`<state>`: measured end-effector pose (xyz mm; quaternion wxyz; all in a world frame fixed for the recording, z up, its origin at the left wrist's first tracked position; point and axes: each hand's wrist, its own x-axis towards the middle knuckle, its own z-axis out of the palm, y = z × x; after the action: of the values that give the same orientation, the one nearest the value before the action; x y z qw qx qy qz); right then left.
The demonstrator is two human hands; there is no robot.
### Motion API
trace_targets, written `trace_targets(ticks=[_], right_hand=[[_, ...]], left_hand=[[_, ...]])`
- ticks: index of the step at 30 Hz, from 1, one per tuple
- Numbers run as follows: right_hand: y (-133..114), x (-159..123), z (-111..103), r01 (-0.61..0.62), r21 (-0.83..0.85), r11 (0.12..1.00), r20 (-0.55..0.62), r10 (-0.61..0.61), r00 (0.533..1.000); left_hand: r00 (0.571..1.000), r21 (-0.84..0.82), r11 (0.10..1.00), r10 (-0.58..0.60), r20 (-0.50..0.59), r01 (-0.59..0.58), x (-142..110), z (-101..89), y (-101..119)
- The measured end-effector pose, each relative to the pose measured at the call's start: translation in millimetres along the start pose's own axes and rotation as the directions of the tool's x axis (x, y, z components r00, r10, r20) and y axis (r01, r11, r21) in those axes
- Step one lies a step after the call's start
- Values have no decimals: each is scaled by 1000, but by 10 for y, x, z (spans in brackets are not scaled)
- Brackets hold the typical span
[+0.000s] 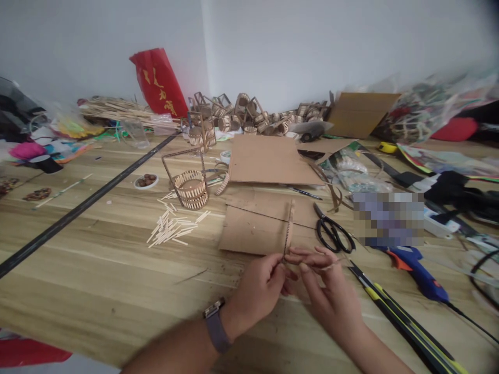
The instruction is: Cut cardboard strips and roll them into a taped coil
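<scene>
The narrow strip [289,228] rose over the cardboard [249,223], right of the middle of the surface [156,296]. The left hand [257,291] had its grip pinched on the strip's lower end; the right hand [331,291] was close beside, its grip together on a thin strand [334,264]. The work looked partway: a basket [189,189] with a tall handle stood formed, while the strip was apart from it and pale sticks [171,226] lay loose. Wood showed from those sticks to the near edge, giving the left side room; scissors [331,228] and a glue gun [417,270] crowded the right. Small baskets [253,111] lined the far edge.
</scene>
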<state>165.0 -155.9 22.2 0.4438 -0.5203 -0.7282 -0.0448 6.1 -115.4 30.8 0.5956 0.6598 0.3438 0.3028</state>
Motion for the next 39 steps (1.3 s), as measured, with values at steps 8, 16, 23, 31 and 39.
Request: trace_targets(ticks=[8,16,23,31,39], right_hand=[[-21,3,7,46,-2,999,18,-46,999],[-16,57,-18,76,-73,994,53,-72,996],[-18,74,-66,75,-75,994,-14,-76,997],[-5,28,1,126,-42,991,40,-124,991],[12,37,6,160,-97,982,65,-155,986]], left_hand=[[998,-112,993,46,41,-41,33,-18,-68],[996,20,996,90,5,-90,8,-22,-35],[996,44,996,78,34,-79,-10,-29,-46],[997,-41,997,74,20,-73,30,-27,-67],[997,-2,997,80,-10,-80,12,-23,-43]])
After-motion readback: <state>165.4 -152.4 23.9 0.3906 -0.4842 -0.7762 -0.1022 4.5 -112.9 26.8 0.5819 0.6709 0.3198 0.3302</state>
